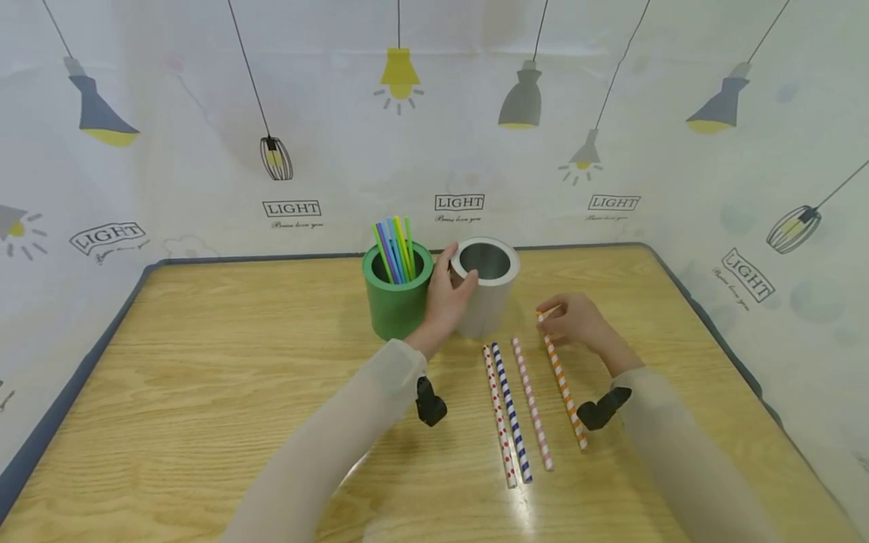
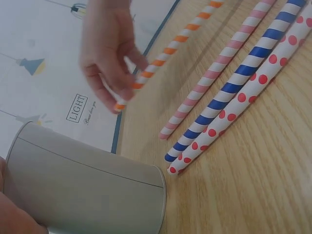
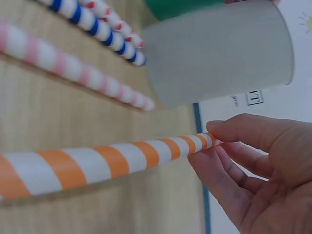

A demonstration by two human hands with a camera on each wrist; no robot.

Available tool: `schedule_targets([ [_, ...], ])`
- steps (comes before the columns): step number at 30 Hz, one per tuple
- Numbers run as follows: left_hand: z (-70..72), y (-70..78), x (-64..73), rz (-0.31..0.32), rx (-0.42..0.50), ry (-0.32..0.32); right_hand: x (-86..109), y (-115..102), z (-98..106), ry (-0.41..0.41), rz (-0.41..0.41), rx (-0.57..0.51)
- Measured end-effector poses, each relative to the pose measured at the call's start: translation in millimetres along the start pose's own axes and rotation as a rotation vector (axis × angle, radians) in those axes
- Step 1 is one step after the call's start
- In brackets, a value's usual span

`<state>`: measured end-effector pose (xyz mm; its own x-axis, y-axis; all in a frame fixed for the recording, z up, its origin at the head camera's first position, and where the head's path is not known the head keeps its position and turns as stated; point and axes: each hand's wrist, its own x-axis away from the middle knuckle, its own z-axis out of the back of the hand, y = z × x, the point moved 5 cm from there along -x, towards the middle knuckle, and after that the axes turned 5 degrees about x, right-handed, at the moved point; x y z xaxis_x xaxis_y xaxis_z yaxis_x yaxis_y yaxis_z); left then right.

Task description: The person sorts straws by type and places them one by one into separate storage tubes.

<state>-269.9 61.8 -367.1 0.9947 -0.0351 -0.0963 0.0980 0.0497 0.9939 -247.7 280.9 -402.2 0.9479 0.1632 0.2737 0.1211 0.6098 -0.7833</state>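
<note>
My left hand (image 1: 448, 300) grips the light grey cup (image 1: 483, 305) from its left side, thumb at the front near the rim and fingers toward the back. The dark opening of that cup faces up. My right hand (image 1: 575, 323) pinches the far end of an orange-and-white striped paper straw (image 1: 562, 385) between thumb and fingers. In the right wrist view, this straw (image 3: 112, 161) runs from the fingertips toward the left edge. Left of it on the table lie a pink-striped straw (image 1: 532, 403), a blue-striped straw (image 1: 512, 415) and a red-dotted straw (image 1: 498, 418).
Just left of the grey cup stands a green cup (image 1: 397, 313) holding several bright plastic straws (image 1: 395, 249). The wooden table (image 1: 224, 377) ends at a dark edging along a white backdrop (image 1: 353, 166) printed with lamps.
</note>
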Motion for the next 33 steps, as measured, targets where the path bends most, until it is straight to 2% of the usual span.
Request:
schedule_targets([
  [7, -0.2, -0.9, -0.4, -0.002, -0.001, -0.009, -9.2, -36.3, 30.3, 0.09, 0.062, -0.013],
  [15, 0.3, 1.1, 1.2, -0.025, -0.001, -0.011, -10.8, -88.4, 62.5, 0.258, 0.201, -0.041],
  [23, 1.4, 0.3, 0.1, -0.036, 0.011, 0.008, -14.7, -142.7, 76.2, 0.321, 0.3, -0.034],
  [29, -0.5, -1.1, 0.7, -0.032, 0.016, -0.004, -17.6, -172.0, 84.7, 0.376, 0.323, -0.062],
  [33, -1.7, -1.8, 0.2, -0.029, 0.016, 0.002, -13.4, -190.5, 91.0, 0.408, 0.374, -0.081],
])
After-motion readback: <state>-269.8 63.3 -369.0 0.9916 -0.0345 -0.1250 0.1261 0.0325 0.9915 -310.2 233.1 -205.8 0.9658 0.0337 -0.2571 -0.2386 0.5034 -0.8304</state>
